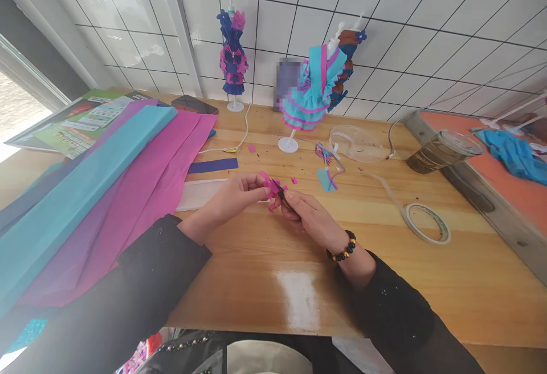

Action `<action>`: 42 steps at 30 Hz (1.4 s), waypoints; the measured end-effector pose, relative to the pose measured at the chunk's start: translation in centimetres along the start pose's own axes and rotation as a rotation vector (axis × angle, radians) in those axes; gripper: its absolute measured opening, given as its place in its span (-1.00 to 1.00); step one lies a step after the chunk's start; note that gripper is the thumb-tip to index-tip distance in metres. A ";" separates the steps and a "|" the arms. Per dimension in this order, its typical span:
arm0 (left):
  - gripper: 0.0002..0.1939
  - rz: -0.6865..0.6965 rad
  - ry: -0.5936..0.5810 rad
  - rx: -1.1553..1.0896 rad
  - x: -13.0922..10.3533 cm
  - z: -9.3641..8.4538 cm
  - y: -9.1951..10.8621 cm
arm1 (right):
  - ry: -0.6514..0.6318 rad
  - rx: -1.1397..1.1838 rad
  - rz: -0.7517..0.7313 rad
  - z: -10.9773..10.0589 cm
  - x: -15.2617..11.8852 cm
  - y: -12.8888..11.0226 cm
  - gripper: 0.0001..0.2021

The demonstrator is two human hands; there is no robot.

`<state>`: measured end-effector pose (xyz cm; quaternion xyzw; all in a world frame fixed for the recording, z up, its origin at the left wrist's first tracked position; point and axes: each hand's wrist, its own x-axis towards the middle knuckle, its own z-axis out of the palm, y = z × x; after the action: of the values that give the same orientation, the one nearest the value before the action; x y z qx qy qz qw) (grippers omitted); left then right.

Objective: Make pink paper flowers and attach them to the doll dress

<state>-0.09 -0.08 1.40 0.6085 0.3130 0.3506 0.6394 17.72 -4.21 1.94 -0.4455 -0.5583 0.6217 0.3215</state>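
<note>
In the middle of the wooden table, my left hand [239, 194] pinches a small piece of bright pink paper [273, 185]. My right hand [305, 211] holds a small dark pair of scissors [285, 200], its blades at the pink paper. Trimmed pink bits lie just beyond and below the blades. A white strip [200, 192] lies partly under my left hand, with a dark purple strip [212, 165] behind it. A turquoise scrap with a purple edge [327, 180] rests beyond my right hand.
Long turquoise and pink paper sheets [158, 163] cover the left side. Small dressed mannequins, one in dark blue [233, 57], another in turquoise [310, 106], stand at the back wall. A tape roll [427, 223] and dark cup [442, 151] are on the right.
</note>
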 end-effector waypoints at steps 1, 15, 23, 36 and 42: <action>-0.85 -0.004 0.004 0.008 0.0 -0.1 -0.1 | 0.002 -0.006 0.001 0.0 0.0 0.0 -0.61; -0.84 -0.033 -0.006 0.018 -0.1 -0.4 0.3 | -0.030 -0.040 0.024 -0.1 -0.1 -0.5 -0.59; -0.80 -0.029 -0.014 0.063 -0.1 -0.3 0.4 | -0.031 -0.166 -0.021 -0.4 -0.1 -0.5 -0.59; -0.82 -0.050 0.032 0.025 -0.1 -0.4 0.2 | -0.028 -0.237 -0.054 -0.5 -0.1 -0.4 -0.59; -0.82 -0.052 0.031 0.011 -0.1 -0.4 0.3 | -0.025 -0.216 -0.052 -0.5 0.0 -0.4 -0.59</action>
<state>-0.53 0.06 1.64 0.5981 0.3406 0.3417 0.6400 18.15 -3.98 2.35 -0.4550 -0.6375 0.5549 0.2806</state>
